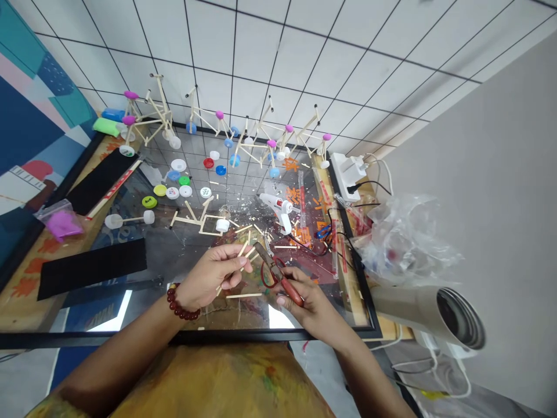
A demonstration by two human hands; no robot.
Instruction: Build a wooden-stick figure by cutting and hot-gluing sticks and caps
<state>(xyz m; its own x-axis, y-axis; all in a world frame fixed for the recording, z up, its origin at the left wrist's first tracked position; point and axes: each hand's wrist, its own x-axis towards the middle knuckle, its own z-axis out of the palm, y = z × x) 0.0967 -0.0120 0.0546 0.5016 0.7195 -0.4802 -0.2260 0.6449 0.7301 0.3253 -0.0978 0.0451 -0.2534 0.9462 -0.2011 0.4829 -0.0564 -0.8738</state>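
1. Head view: the left hand [213, 276] is closed narrowly, thumb and fingertips pinching a few thin sticks [244, 251] above the desk [183, 261].
2. The sticks' long axis runs from 7 to 1 o'clock, and their free ends jut past the fingers towards 1 o'clock.
3. The right hand [307, 302] is wrapped around the red handles of the scissors [274, 270], at 4 o'clock from the left hand.
4. The scissors lie along a 4 to 10 o'clock line, with the blades pointing at 10 o'clock towards the sticks' free ends. The tips are just beside the sticks, but I cannot tell whether they touch.
5. The sticks are at 10 o'clock from the right hand, and the left hand is the nearer of the two, since it holds them.
6. A loose stick [243, 296] lies flat on the desk between the hands, running from 9 to 3 o'clock.
7. A glue gun [278, 209] lies at 12 o'clock from the scissors, and the caps [174, 186] are spread at 11 o'clock.
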